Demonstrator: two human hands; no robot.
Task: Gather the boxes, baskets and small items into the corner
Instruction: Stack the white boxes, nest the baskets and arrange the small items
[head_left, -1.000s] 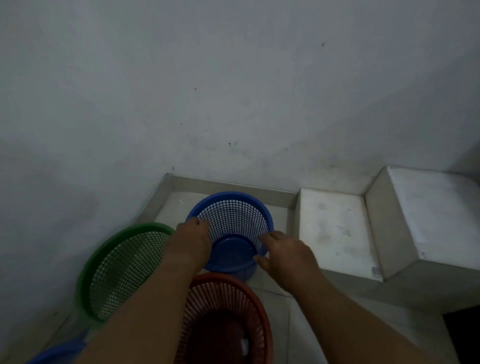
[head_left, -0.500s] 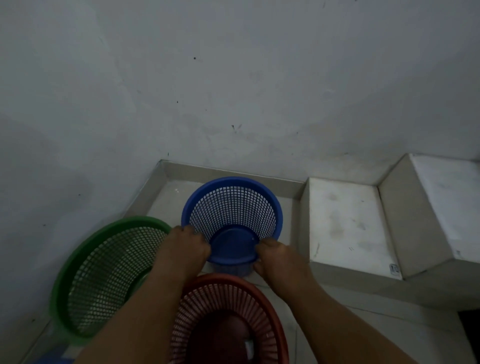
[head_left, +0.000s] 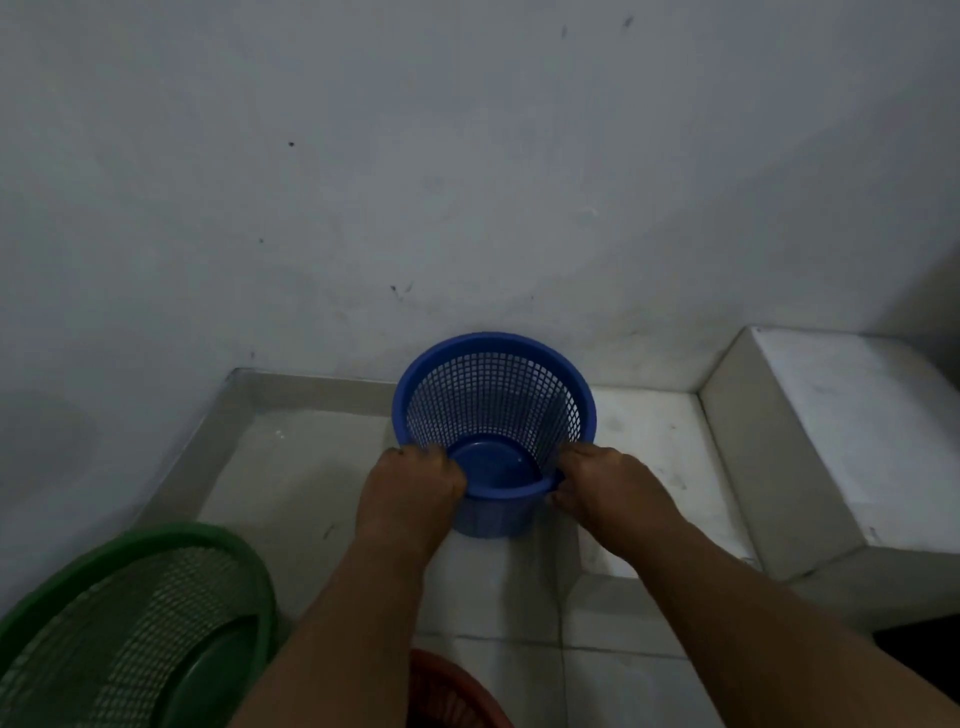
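Observation:
A blue mesh basket (head_left: 493, 374) stands tilted toward me on the tiled floor, close to the white wall. My left hand (head_left: 410, 488) grips its near rim on the left side. On the right side of that rim my right hand (head_left: 605, 483) holds it too. A green mesh basket (head_left: 135, 623) lies at the lower left. Only the rim of a red mesh basket (head_left: 447, 691) shows at the bottom edge, between my forearms.
White walls meet in a corner at the left, with a low grey skirting (head_left: 311, 387) along the floor. White stair steps (head_left: 857, 431) rise at the right. Pale floor tiles (head_left: 291, 467) lie between the green basket and the wall.
The blue basket has moved forward and to the right, away from the green and red baskets and closer to the wall. Both hands stayed on its rim.

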